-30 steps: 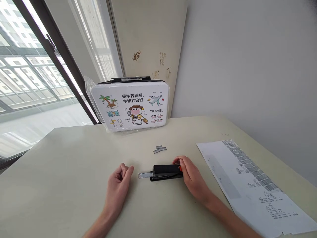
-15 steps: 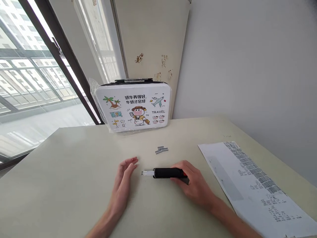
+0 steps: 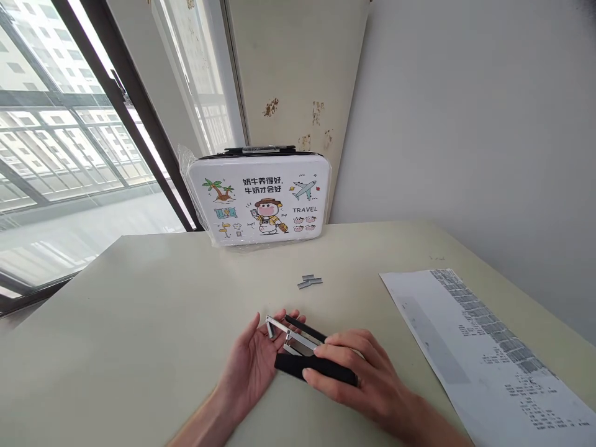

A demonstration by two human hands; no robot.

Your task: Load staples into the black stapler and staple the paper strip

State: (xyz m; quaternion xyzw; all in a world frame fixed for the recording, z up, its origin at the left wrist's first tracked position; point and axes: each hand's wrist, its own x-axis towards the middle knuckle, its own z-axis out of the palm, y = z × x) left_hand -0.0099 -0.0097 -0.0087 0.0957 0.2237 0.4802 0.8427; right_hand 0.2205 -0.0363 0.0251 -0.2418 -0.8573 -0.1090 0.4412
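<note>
My right hand (image 3: 356,372) grips a black stapler (image 3: 321,366) from the right, with its parts spread apart and its silvery magazine (image 3: 302,340) exposed. Palm up, my left hand (image 3: 256,363) lies open beneath the stapler's front end, fingers extended behind it. A short grey strip of staples (image 3: 270,329) is at the magazine's front tip, over my left palm; whether it touches the palm I cannot tell. Farther back on the table lie several loose grey staple strips (image 3: 310,282).
A white case (image 3: 265,202) with cartoon prints, partly in clear plastic, stands at the back of the pale table (image 3: 153,323). To the right lie printed paper sheets (image 3: 447,329). A grey wall (image 3: 465,124) rises behind, and a window (image 3: 69,136) is at left.
My right hand has tilted the stapler and its parts now spread open. My left hand has turned palm up and moved under the stapler's front. The view has shifted slightly.
</note>
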